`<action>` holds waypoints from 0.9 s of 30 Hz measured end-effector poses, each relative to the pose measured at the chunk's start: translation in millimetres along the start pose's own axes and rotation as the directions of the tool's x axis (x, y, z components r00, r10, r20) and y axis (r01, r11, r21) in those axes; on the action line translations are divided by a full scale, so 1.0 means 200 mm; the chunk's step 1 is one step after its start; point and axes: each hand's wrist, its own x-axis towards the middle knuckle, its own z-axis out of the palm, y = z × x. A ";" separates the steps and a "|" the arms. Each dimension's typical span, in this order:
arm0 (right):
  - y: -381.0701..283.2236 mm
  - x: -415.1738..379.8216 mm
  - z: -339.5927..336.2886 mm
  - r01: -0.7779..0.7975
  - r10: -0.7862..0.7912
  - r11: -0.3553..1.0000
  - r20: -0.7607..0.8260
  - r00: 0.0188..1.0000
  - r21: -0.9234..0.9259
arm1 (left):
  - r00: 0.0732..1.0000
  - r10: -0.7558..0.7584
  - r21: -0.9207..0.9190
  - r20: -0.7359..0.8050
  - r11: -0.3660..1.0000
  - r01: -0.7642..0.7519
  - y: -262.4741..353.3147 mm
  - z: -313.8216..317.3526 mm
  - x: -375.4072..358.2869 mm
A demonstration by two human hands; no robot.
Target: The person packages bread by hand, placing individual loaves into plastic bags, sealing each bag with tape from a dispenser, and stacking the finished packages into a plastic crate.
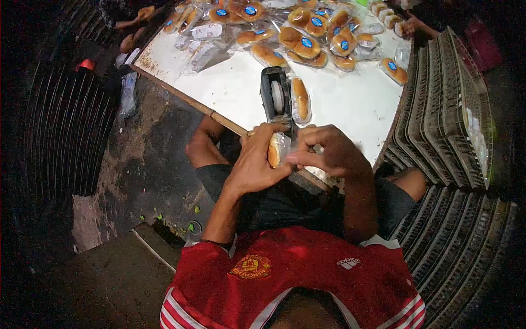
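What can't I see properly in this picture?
All in the head view:
- Part of the bun being held: the left hand covers it.
- What the right hand might be pinching: its own fingers hide it.
- Words on the blue labels: too small.
- The farthest wrapped buns: cut off by the top edge.

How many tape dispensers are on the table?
1: the black tape dispenser, just beyond the left hand and left of a wrapped bun. The heap of packs could hide another.
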 end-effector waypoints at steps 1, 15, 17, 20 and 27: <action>0.06 0.02 0.01 0.013 -0.015 0.996 -0.017 1.000 -0.091 | 0.999 -0.027 -0.059 0.035 0.998 0.029 0.02 0.01 -0.01; 0.52 0.03 0.06 -0.085 0.329 0.900 -0.536 0.778 0.428 | 0.898 -0.136 -0.362 -0.419 0.932 -0.027 -0.12 -0.01 0.40; 0.68 0.10 0.02 -0.193 0.124 0.981 -0.793 0.596 0.008 | 0.822 -0.285 -0.368 -0.494 0.925 0.100 -0.40 -0.03 0.68; 0.77 0.13 -0.03 -0.525 -0.102 0.675 -0.770 0.630 -0.519 | 0.777 -0.534 -0.045 -0.334 0.832 0.553 -0.94 -0.02 1.14; 0.89 0.08 -0.01 -0.376 0.020 0.845 -0.682 0.731 -0.379 | 0.801 -0.598 -0.788 -0.035 0.510 0.346 -0.89 0.08 1.27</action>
